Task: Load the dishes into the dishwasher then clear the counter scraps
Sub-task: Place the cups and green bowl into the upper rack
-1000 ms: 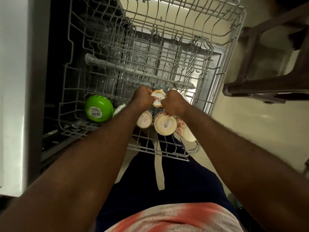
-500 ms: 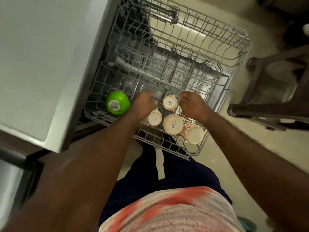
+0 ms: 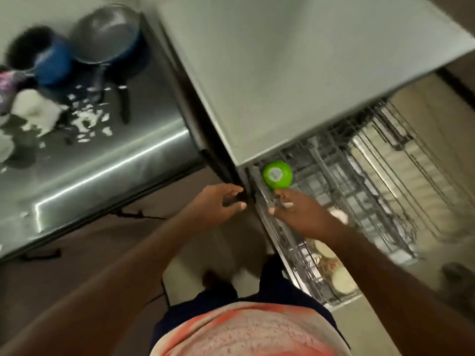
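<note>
At the far left, on the shiny stainless-steel counter, stands a blurred cluster of cookware: a black pot, a blue pot just beside it, and a grey frying pan with a blue rim whose dark handle points toward the counter's near edge. Below these lie a crumpled white cloth or paper and a scatter of small white scraps spread over the metal. Further right, past a dark gap, is the flat pale-grey top of the dishwasher. Below its near corner the left hand hangs in the air with the fingers loosely curled and parted, holding nothing. Just to its right the right hand is over the front edge of the grey wire dishwasher rack, which is pulled out from under the top; its fingers are spread and bent, and they close on nothing that can be made out. Directly above this hand's fingertips, a round bright-green bowl with a white sticker sits upside down in the near left corner of the rack. Beneath the right forearm, several cream-coloured cups lie in the rack's front row, partly hidden and blurred. At the bottom is the person's white-and-red patterned shirt.
</note>
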